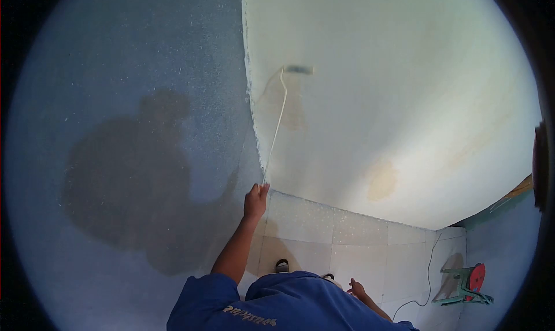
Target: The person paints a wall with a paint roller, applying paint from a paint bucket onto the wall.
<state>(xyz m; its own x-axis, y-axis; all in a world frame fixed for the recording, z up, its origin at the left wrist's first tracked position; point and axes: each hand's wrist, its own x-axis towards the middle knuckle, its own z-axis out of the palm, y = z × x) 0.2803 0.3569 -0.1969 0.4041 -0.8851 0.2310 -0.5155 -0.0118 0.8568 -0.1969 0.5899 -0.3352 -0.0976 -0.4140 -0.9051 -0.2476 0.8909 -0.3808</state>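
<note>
The left hand (255,201) is wrapped firmly around the handle of a paint roller (298,70), which reaches between twelve and one o'clock across the pale wall (358,111). At four o'clock hangs the right hand (356,287), its grip unclear from here.

The left wall (202,36) meets the front wall (358,129) at a corner. The paint roller (299,70) is before the front wall, right of that corner, its handle end in the left hand (256,199). On the floor (358,261), a cable (429,290) runs between the right hand (356,287) and a stool (475,279) near the right wall (500,238).
</note>
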